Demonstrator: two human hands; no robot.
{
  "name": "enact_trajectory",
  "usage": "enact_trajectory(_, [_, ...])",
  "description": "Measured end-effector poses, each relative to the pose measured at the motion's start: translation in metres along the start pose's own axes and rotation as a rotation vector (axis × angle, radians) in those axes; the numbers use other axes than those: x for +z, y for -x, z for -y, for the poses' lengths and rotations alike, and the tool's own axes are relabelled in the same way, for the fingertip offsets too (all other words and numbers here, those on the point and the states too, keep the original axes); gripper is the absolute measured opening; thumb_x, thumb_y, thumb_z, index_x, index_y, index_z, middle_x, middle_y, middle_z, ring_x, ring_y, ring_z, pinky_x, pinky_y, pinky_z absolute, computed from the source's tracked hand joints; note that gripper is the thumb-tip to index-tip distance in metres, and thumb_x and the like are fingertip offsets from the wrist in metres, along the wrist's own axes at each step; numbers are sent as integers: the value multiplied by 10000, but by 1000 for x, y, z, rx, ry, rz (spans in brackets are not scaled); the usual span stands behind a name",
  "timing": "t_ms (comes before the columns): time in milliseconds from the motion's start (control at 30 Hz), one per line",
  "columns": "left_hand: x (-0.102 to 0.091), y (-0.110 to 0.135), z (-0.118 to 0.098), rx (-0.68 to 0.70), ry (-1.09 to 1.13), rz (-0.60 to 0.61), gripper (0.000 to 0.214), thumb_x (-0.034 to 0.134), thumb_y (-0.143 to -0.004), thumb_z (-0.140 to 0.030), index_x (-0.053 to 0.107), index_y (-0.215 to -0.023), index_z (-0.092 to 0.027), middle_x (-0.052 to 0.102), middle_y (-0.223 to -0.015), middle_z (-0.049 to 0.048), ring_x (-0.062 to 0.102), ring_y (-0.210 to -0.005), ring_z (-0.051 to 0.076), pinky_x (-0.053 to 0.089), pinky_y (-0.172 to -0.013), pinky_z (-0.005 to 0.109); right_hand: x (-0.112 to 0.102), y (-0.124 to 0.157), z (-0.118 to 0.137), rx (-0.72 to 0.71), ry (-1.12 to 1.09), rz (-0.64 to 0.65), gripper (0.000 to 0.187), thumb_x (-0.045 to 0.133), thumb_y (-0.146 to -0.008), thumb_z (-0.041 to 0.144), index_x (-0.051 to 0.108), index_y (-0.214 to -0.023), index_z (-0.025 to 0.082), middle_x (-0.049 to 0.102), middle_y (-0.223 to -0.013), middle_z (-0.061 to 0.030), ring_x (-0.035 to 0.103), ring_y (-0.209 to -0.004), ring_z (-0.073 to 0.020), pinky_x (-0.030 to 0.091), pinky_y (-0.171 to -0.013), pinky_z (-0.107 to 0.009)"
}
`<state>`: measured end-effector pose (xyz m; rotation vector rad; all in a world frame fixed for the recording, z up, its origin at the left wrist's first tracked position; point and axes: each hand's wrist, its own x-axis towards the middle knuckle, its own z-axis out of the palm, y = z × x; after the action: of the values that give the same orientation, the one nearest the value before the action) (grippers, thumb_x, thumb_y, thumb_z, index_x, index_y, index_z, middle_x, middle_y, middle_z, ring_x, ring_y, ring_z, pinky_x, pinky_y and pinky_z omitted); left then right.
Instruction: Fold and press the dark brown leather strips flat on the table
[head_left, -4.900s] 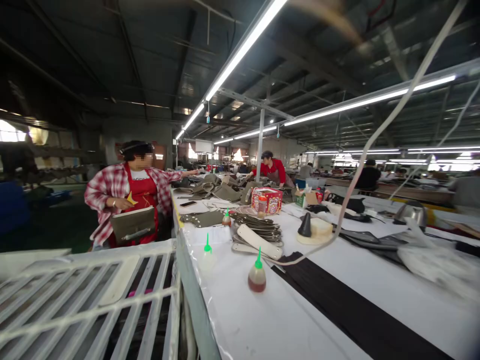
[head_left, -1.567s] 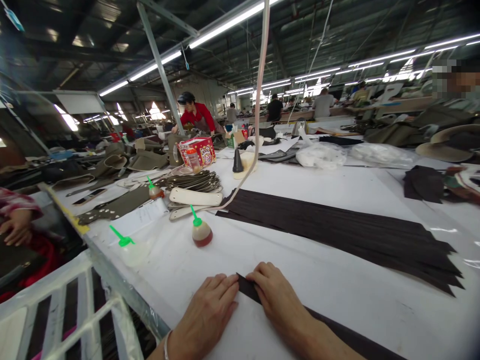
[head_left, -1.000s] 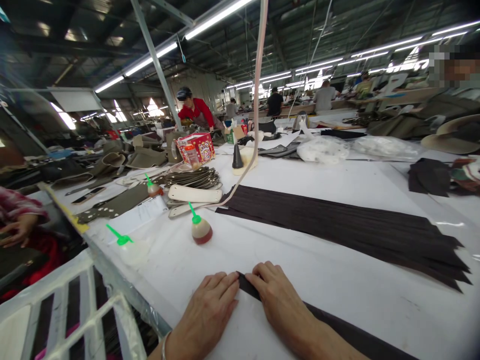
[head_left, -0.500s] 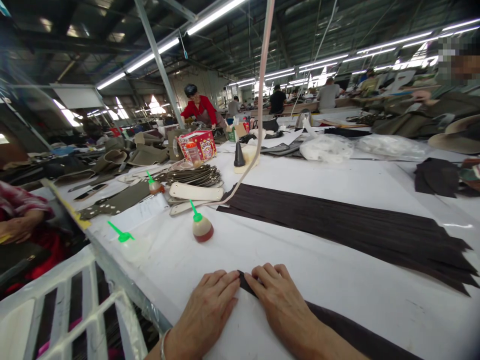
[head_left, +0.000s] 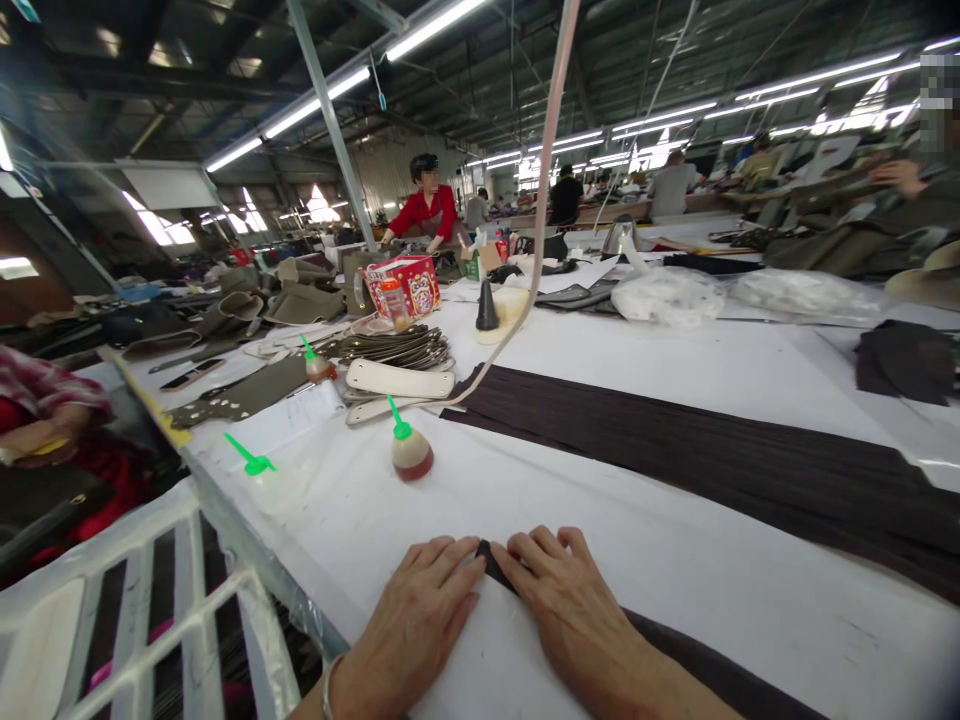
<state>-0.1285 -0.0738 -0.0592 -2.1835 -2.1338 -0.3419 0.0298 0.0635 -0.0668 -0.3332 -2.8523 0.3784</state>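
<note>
A dark fabric strip lies on the white table, running from between my hands to the lower right, partly under my right forearm. My left hand rests at the strip's narrow end, fingers close together and bent, thumb tucked beneath. Bent fingers of my right hand press on the strip just beside it, the thumb near the end. What the fingertips grip is partly hidden. Beyond them stands a squeeze bottle with a green nozzle and reddish-brown liquid. A wide stack of dark strips stretches across the table.
Another green-nozzled bottle stands at left; a smaller one is behind. Pale straps are piled near a red box. A hose hangs to the table. A white slatted rack stands lower left. Co-workers are around.
The view has shifted slightly, so the table's things appear a little to the right. My hands stay at the strip's end almost unmoved. The person in red has straightened somewhat.
</note>
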Motion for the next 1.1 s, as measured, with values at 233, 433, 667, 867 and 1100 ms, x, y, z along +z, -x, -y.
enact_trajectory(233, [0,2,-1,-20,0,-1,357,487,-921,-133,520,-1261,-239,559,-1316,57,530,-1158,245,494,-956,462,-3,-3,-1,5,-5,68,462,472,-861,43,495,-1285,225,584,-1063,-54,472,-954,-240,259,-831,-425])
enact_trajectory(433, [0,3,0,-21,-19,7,367,481,-927,-140,500,-1283,-231,507,-1372,70,497,-1201,248,480,-977,459,-3,-6,3,6,37,94,600,455,-787,17,449,-1348,230,570,-1110,-68,452,-994,-272,260,-841,-452])
enact_trajectory(667, [-8,-4,0,73,8,63,304,411,-949,-105,521,-1223,-176,496,-1401,61,467,-1231,210,437,-1024,403,-3,1,-5,85,-17,66,537,445,-799,-4,468,-1312,151,536,-1191,-90,426,-1067,-271,266,-944,-428])
enact_trajectory(867, [-14,-11,3,78,109,124,301,437,-925,-84,534,-1177,-216,557,-1331,6,483,-1187,197,411,-1025,397,-7,16,-18,10,-39,78,265,443,-874,-24,573,-989,176,542,-971,-47,463,-877,-222,353,-826,-350])
enact_trajectory(1100, [-18,-17,-3,32,144,143,443,444,-896,-49,439,-1300,-229,598,-1197,25,498,-1090,202,422,-964,388,-10,22,-26,-146,36,33,195,490,-900,12,552,-993,171,531,-933,-31,463,-819,-206,359,-797,-347])
